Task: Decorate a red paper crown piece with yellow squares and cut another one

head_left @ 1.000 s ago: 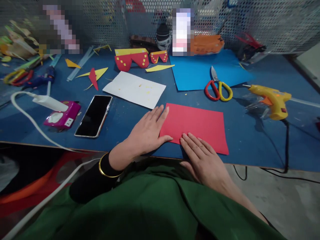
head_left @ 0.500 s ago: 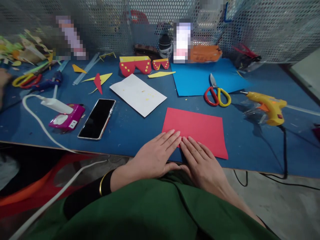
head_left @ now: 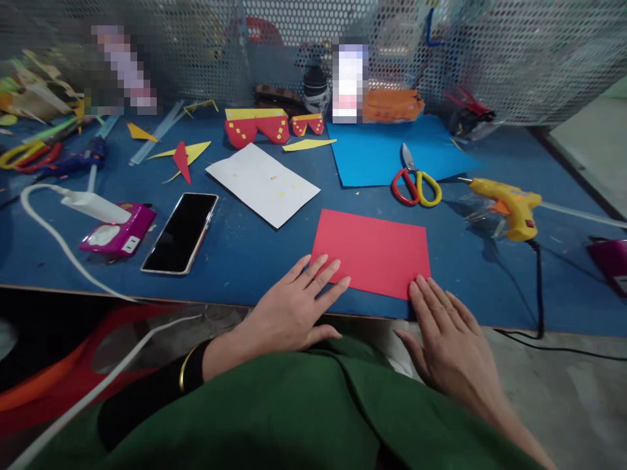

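Observation:
A red sheet of paper (head_left: 375, 248) lies on the blue table in front of me. My left hand (head_left: 294, 300) rests on its near left corner, fingers spread and flat. At the near right corner, the fingertips of my right hand (head_left: 448, 326) press on the paper's edge, with the fingers stretched out and the thumb apart. Beyond the sheet are scissors (head_left: 416, 186) with one red and one yellow handle, partly on a blue sheet (head_left: 362, 163). A white sheet (head_left: 262, 186) with small yellow bits lies to the upper left.
A yellow glue gun (head_left: 514, 205) with a black cord lies at the right. A phone (head_left: 181, 232) and a purple power socket (head_left: 120, 232) are on the left. Red and yellow paper masks (head_left: 257, 129) stand at the back, before a perforated metal panel (head_left: 289, 32).
My right hand has slid right along the red sheet's near edge, from beside my left hand to the corner. That corner now lies flatter. The view has shifted slightly.

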A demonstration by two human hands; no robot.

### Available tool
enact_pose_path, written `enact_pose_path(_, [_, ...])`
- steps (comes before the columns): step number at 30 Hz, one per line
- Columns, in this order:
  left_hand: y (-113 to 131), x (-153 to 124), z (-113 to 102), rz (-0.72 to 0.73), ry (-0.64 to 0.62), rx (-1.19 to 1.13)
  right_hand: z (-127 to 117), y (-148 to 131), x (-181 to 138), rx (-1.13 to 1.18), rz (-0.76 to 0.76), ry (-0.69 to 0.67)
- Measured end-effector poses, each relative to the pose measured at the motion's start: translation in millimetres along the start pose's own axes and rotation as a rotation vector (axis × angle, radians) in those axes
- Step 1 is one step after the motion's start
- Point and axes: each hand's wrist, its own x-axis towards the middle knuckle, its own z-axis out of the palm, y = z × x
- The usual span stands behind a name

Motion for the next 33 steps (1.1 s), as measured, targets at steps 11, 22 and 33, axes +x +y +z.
enact_pose_path(11, [3, 2, 9, 0.06, 0.107, 0.015, 13, -39, 37, 0.109, -0.204, 0.072])
enact_pose_path(22, [-6, -32, 9, -0.074, 0.238, 0.102, -3, 14, -8, -0.03, -0.103, 0.041])
enact_pose_path(33, [-7, -31, 6, -0.182, 0.4, -0.025, -12, 8, 9, -0.068, -0.047, 0.149])
